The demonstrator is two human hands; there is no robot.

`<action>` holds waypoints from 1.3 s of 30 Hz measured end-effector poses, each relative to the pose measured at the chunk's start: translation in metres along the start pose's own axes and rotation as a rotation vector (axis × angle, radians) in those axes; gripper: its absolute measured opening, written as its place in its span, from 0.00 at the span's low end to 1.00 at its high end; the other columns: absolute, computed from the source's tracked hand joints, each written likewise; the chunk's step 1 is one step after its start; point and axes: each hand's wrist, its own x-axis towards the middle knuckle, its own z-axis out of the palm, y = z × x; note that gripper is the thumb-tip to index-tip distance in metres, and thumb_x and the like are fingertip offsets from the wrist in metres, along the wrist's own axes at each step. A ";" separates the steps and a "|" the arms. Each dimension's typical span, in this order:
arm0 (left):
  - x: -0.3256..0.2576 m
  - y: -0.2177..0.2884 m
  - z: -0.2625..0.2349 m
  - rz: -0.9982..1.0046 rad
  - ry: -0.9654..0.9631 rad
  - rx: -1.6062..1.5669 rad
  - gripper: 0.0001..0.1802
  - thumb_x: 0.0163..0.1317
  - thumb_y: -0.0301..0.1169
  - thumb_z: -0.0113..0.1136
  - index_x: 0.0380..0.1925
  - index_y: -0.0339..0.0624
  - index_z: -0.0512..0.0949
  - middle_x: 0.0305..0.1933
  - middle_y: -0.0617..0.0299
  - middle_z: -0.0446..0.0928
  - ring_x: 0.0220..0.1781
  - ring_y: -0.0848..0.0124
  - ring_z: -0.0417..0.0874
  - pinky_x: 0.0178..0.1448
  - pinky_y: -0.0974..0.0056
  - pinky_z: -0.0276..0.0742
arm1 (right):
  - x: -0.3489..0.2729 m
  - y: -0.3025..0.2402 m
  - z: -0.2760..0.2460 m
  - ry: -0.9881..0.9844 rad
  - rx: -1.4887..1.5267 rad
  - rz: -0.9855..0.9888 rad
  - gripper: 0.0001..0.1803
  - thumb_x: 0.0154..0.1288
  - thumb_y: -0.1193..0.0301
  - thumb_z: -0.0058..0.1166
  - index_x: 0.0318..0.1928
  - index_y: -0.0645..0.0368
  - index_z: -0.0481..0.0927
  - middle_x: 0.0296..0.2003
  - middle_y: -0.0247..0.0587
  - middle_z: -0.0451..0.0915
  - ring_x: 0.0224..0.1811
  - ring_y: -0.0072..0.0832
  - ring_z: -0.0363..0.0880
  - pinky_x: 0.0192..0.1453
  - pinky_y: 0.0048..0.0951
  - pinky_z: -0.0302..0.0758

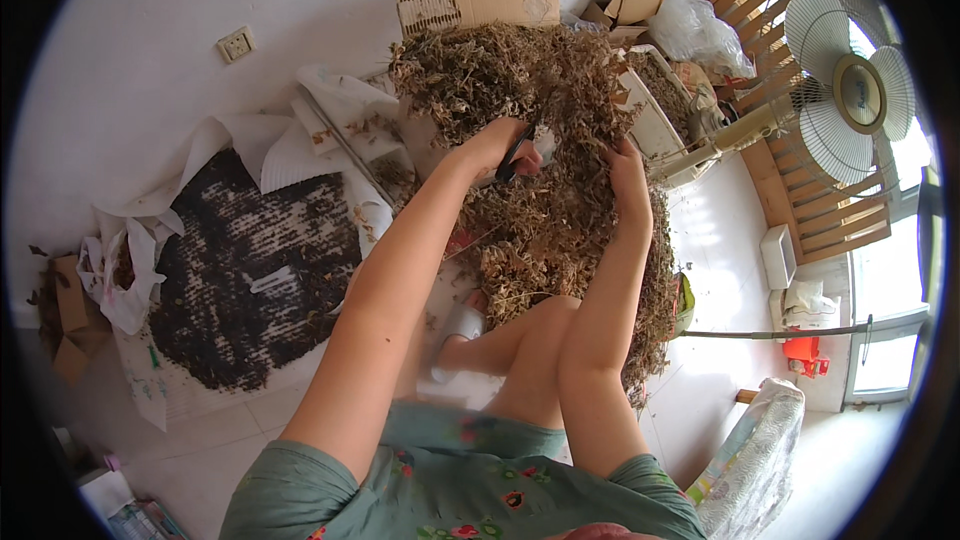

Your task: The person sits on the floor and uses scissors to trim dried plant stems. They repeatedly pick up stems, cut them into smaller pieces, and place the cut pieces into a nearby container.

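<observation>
A large heap of dried brown plants (540,220), all crisp leaves and stems, fills the middle of the view. My left hand (497,148) is closed around the black handles of a pair of scissors (514,152) at the left side of the heap. Their blades point up into the leaves and are mostly hidden. On the heap's right side, my right hand (627,175) grips a hanging bunch of the dried plants, its fingertips partly buried among the leaves.
Dark dried material (260,270) lies spread on a white sheet at left, beside a white plastic bag (128,280). Behind the heap stands a cardboard piece (500,2). At right are a white crate (650,100), a standing fan (850,95), a wooden slatted frame (790,190) and a thin pole (770,333).
</observation>
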 end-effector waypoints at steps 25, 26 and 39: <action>-0.001 -0.001 -0.010 0.067 0.124 0.227 0.20 0.75 0.34 0.39 0.25 0.38 0.73 0.19 0.62 0.71 0.23 0.71 0.76 0.33 0.63 0.75 | 0.025 0.022 0.012 -0.058 -0.505 -0.096 0.14 0.69 0.72 0.50 0.52 0.63 0.77 0.39 0.46 0.83 0.39 0.32 0.77 0.47 0.35 0.71; -0.002 -0.001 -0.012 0.031 0.107 0.214 0.19 0.74 0.33 0.40 0.25 0.37 0.73 0.20 0.60 0.72 0.24 0.70 0.78 0.33 0.62 0.77 | 0.028 0.024 0.010 -0.023 -0.563 -0.106 0.14 0.69 0.72 0.50 0.52 0.63 0.77 0.37 0.48 0.82 0.37 0.33 0.77 0.45 0.36 0.71; -0.011 -0.004 -0.019 0.071 0.269 0.134 0.19 0.71 0.37 0.37 0.25 0.37 0.69 0.22 0.51 0.74 0.24 0.67 0.77 0.31 0.62 0.76 | 0.021 0.013 0.012 0.321 -0.647 -0.055 0.16 0.69 0.70 0.48 0.54 0.65 0.74 0.44 0.61 0.80 0.48 0.53 0.78 0.49 0.46 0.72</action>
